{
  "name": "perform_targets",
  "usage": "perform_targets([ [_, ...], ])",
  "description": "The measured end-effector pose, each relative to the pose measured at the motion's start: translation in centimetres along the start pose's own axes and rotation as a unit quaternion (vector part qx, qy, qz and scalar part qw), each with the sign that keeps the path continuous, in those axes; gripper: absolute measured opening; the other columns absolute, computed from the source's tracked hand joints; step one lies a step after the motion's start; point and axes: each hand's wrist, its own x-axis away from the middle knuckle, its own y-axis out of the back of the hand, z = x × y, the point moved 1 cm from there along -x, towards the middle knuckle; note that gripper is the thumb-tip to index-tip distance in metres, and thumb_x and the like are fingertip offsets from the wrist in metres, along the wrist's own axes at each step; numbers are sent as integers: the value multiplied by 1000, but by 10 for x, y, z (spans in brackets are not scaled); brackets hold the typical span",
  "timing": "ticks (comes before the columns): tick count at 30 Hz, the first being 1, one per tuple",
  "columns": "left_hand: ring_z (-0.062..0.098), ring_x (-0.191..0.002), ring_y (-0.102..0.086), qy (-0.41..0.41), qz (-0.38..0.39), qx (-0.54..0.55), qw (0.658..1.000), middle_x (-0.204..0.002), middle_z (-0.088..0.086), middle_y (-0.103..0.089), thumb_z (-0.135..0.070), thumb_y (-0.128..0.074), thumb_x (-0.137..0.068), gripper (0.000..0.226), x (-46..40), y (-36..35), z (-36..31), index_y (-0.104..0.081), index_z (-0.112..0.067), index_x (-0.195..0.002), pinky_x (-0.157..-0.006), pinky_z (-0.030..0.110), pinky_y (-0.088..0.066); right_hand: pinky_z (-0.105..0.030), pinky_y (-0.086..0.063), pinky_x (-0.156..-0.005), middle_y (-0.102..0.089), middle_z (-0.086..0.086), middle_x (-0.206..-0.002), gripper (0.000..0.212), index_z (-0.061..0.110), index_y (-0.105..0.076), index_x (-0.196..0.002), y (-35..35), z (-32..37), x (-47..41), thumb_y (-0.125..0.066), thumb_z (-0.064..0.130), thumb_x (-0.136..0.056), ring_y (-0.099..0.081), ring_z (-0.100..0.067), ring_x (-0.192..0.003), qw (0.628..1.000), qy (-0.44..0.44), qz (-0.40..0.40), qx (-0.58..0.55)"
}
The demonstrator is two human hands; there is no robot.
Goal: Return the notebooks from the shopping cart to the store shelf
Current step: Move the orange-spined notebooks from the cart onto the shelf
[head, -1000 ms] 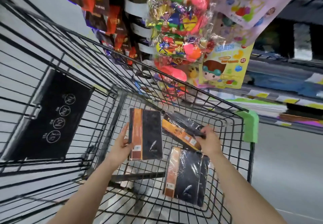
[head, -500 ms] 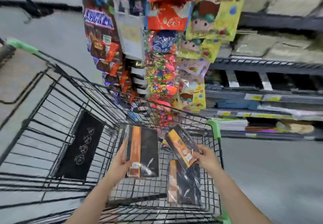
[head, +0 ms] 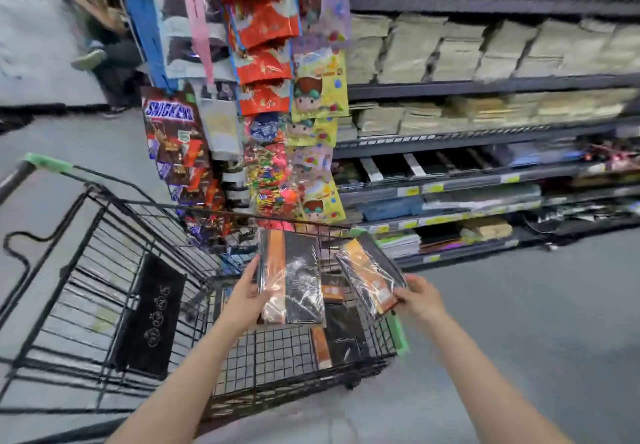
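Note:
My left hand [head: 246,296] grips a black notebook with an orange spine [head: 292,279], wrapped in clear film, held upright above the black wire shopping cart [head: 104,270]. My right hand [head: 417,299] holds a second black and orange notebook [head: 369,279], tilted, over the cart's right rim. A third notebook [head: 341,339] lies flat on the cart floor below them, and part of another shows between the two lifted ones. The store shelf [head: 485,180] with stacked stationery runs along the right.
Hanging strips of candy bags, red packets and yellow cartoon packs [head: 263,97] dangle at the shelf's end, just beyond the cart. A black placard [head: 152,315] lies against the cart's left side. Grey floor [head: 536,322] spreads to the right of the cart.
Both hands have lifted their notebooks up out of the cart basket. My view has swung up and right, bringing the shelves into sight.

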Motion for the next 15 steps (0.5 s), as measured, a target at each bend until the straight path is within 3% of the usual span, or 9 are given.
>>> perform_targets([
  [2,21,-91,-63,2,19,16,1000,-138,24,-45,-14,-61,-88,77,5,-9,-10,-19,-57,-137,-70,31,-55,-25,-57,-58,-60,-21,-105,26,-2,-53,-110,18,-4,2,-54,-9,-85,-55,-18,-66,1000,2,-15,-2],
  [4,22,-107,-61,0,34,17,999,-136,13,-52,-19,-62,-87,75,10,-20,-18,-20,-54,-138,-86,40,-53,-16,-51,-47,-59,-16,-105,30,-4,-53,-115,34,-7,4,-54,-8,-85,-57,-16,-70,1000,-8,-24,-18],
  [8,28,-105,-63,0,47,-3,999,-128,9,-58,-18,-63,-86,76,6,-50,-27,-21,-45,-142,-90,47,-52,-22,-55,-53,-57,-17,-110,37,-4,-51,-121,71,-13,1,-55,-8,-84,-58,-19,-75,996,-19,-42,-77],
  [11,26,-101,-65,-4,56,16,998,-128,5,-57,-7,-61,-87,77,-6,-86,-35,-21,-42,-143,-88,49,-53,-25,-55,-56,-57,-17,-110,26,0,-55,-109,106,-14,-7,-56,-7,-84,-59,-20,-75,994,-16,-55,-96],
  [15,33,-100,-66,11,72,49,996,-122,16,-61,-4,-59,-87,79,-29,-149,-46,-24,-53,-137,-89,57,-49,-18,-52,-50,-56,-16,-106,21,5,-53,-104,164,-13,-29,-54,-7,-86,-57,-17,-71,991,-13,-66,-118],
])
